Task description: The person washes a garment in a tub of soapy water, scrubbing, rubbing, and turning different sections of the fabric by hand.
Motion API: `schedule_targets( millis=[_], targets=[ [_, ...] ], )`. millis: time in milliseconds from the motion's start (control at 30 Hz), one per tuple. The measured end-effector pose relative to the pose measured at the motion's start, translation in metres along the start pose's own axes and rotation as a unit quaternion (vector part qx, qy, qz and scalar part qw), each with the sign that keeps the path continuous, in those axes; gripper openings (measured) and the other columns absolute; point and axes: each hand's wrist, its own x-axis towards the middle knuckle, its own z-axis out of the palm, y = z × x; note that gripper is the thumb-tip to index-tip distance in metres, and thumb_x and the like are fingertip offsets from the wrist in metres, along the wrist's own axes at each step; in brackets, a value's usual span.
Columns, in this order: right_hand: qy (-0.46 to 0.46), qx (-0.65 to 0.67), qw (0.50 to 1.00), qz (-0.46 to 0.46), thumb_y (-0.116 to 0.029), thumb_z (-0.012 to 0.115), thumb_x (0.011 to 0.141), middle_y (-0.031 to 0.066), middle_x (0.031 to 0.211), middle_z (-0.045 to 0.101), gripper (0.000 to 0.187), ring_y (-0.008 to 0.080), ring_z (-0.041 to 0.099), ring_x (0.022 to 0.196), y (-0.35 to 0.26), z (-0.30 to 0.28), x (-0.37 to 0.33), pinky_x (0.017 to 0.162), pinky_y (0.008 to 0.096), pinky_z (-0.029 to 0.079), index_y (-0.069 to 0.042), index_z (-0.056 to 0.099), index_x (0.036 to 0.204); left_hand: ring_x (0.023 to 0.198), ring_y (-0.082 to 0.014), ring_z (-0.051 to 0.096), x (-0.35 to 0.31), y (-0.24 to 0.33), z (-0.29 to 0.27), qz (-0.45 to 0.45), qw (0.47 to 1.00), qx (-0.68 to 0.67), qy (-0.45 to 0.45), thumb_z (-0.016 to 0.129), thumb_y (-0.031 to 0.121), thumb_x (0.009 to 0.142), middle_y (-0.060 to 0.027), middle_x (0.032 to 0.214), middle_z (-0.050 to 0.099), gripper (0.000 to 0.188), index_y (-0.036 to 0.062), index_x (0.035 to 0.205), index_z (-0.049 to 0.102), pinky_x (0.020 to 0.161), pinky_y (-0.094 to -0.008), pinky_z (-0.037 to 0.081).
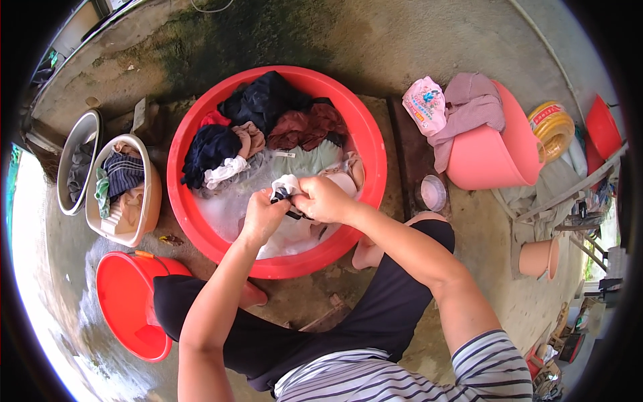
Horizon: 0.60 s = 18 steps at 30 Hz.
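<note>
Over a large red basin, both my hands grip a small white garment with dark parts; its exact kind is hard to make out. My left hand is closed on its left side and my right hand pinches it from the right, the two almost touching. Below them lies sudsy water with pale, wet cloth in it. Around the basin's far side sit heaped clothes: a black piece, a navy piece, a maroon piece and a pale green piece.
At left stand a beige washboard tub with clothes, a grey basin and a red bucket. To the right are a pink tub draped with a mauve cloth, a pink detergent bag, a small bowl and a yellow hose coil.
</note>
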Motion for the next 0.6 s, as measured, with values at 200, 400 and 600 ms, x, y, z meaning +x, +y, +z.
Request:
schedule_targets(
  millis=[200, 400, 600],
  targets=[
    [0.011, -0.013, 0.999, -0.048, -0.01, 0.048, 0.069, 0.0193, 0.066, 0.055, 0.012, 0.0361, 0.054, 0.065, -0.008, 0.001, 0.001, 0.057, 0.0409, 0.041, -0.001, 0.054, 0.072, 0.057, -0.0051, 0.043, 0.005, -0.003, -0.008, -0.022, 1.0, -0.002, 0.002, 0.053, 0.003, 0.067, 0.0024, 0.062, 0.051, 0.009, -0.0018, 0.073, 0.057, 0.05, -0.0218, 0.036],
    [0.044, 0.029, 0.998, -0.034, -0.01, 0.048, 0.069, 0.0194, 0.064, 0.054, 0.011, 0.0366, 0.053, 0.063, -0.001, 0.002, 0.002, 0.056, 0.0421, 0.04, 0.0, 0.052, 0.07, 0.058, -0.0053, 0.044, 0.001, 0.002, -0.001, 0.002, 0.999, 0.038, -0.021, 0.053, 0.002, 0.067, 0.0022, 0.063, 0.052, 0.008, -0.0013, 0.073, 0.057, 0.052, -0.0219, 0.037],
    [0.008, 0.062, 0.998, 0.002, -0.01, 0.047, 0.071, 0.019, 0.07, 0.055, 0.014, 0.0355, 0.054, 0.068, 0.008, -0.003, 0.003, 0.059, 0.0398, 0.041, -0.001, 0.054, 0.078, 0.059, -0.0058, 0.046, -0.001, 0.005, 0.004, 0.027, 0.996, 0.081, -0.03, 0.052, 0.001, 0.067, 0.0016, 0.065, 0.053, 0.011, -0.0012, 0.076, 0.058, 0.053, -0.0214, 0.037]
  ],
)
